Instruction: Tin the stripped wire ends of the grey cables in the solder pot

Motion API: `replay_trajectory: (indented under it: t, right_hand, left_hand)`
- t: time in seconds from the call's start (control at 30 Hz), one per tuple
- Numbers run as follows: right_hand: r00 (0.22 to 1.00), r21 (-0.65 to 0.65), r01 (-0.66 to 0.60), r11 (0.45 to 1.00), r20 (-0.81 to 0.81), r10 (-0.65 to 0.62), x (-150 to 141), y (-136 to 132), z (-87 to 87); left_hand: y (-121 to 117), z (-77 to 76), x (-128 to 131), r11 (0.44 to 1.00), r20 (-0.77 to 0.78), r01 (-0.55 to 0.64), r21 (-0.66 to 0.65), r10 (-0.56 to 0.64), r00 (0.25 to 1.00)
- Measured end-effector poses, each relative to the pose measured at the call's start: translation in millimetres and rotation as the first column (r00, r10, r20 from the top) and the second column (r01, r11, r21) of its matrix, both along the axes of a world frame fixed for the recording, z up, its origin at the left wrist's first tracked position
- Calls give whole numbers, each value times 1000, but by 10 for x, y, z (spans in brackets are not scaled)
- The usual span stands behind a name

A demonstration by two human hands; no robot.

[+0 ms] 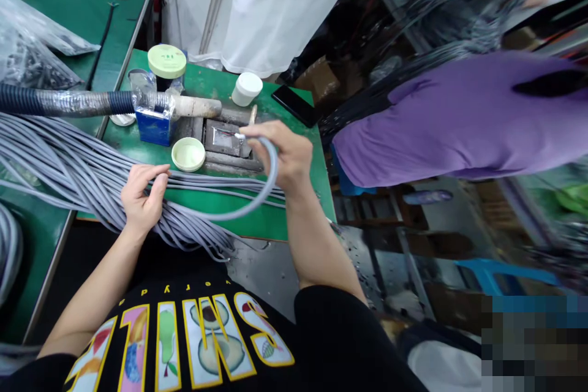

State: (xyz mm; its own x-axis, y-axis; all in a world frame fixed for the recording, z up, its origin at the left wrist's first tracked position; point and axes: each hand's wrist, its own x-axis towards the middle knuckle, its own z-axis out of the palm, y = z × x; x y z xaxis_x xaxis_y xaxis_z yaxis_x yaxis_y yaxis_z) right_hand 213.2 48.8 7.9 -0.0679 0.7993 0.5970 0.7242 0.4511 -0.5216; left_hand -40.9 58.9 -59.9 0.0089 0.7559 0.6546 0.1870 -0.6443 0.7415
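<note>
My right hand (285, 152) is closed on a grey cable (272, 165) near its stripped end. From that end, thin wires reach over the shiny silver surface of what looks like a solder pot (222, 141). The cable bends in a loop below the hand and runs left into a thick bundle of grey cables (92, 162). Over this bundle is my left hand (144, 193), thumb and forefinger apart, with nothing visible between them. An open round tub of pale paste or its lid (188, 154) sits between the left hand and the pot.
A ribbed hose with a pale nozzle (197, 106) points at the pot, above a blue box (154, 127). Around it stand a green-lidded jar (166, 61), a white tub (247, 88) and a black phone (294, 105). A person in purple (450, 116) is close at the right.
</note>
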Motion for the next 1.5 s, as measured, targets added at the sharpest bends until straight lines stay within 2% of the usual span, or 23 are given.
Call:
replay_trajectory:
  t: [0.1, 0.17, 0.23, 0.27, 0.33, 0.37, 0.4, 0.47, 0.63, 0.77, 0.93, 1.07, 1.17, 1.27, 1.37, 1.5]
  right_hand:
    - [990, 75, -138, 988, 38, 135, -169, -452, 30]
    - [972, 175, -233, 956, 76, 223, -263, -674, -42]
    - [960, 235, -278, 931, 114, 257, -337, -832, -146]
    - [957, 248, -285, 926, 130, 260, -365, -892, -198]
    - [958, 248, -274, 929, 153, 242, -404, -986, -287]
    - [961, 245, -261, 934, 160, 227, -417, -1023, -321]
    - [963, 244, -247, 938, 166, 210, -425, -1055, -349]
    - [967, 249, -224, 942, 175, 183, -437, -1105, -388]
    - [970, 280, -209, 937, 182, 161, -462, -1169, -464]
    - [976, 255, -201, 946, 133, 172, -472, -1196, -522]
    - [975, 161, -203, 966, -62, 215, -503, -1248, -512]
    - [976, 105, -76, 992, -197, 95, -571, -1296, -469]
    - [978, 54, 46, 997, -205, -34, -624, -1312, -454]
    - [979, -47, 104, 994, -173, -110, -660, -1318, -439]
    - [981, -63, 108, 992, -152, -117, -678, -1327, -413]
    - [991, -31, 78, 997, -110, -80, -692, -1336, -377]
  left_hand:
    - [-86, 84, 59, 987, -52, 142, -72, -146, 988]
    - [-195, 136, 161, 937, 17, 305, -171, -307, 952]
    - [-319, 159, 292, 804, 186, 508, -308, -473, 861]
    - [-377, 158, 357, 725, 293, 584, -364, -506, 811]
    - [-469, 136, 461, 561, 472, 688, -460, -502, 725]
    - [-501, 120, 496, 498, 533, 716, -489, -479, 697]
    - [-524, 103, 517, 450, 574, 732, -511, -456, 681]
    - [-549, 75, 529, 409, 608, 742, -531, -426, 670]
    - [-563, 70, 485, 416, 598, 752, -511, -456, 659]
    - [-566, 118, 455, 472, 520, 731, -493, -514, 682]
    - [-569, 161, 458, 560, 407, 678, -477, -542, 735]
    - [-583, 146, 495, 602, 354, 658, -453, -556, 752]
    - [-591, 131, 508, 588, 349, 662, -464, -566, 747]
    - [-589, 132, 492, 577, 338, 668, -469, -582, 740]
    - [-582, 136, 460, 558, 344, 688, -463, -603, 720]
    - [-579, 117, 424, 504, 382, 714, -486, -612, 693]
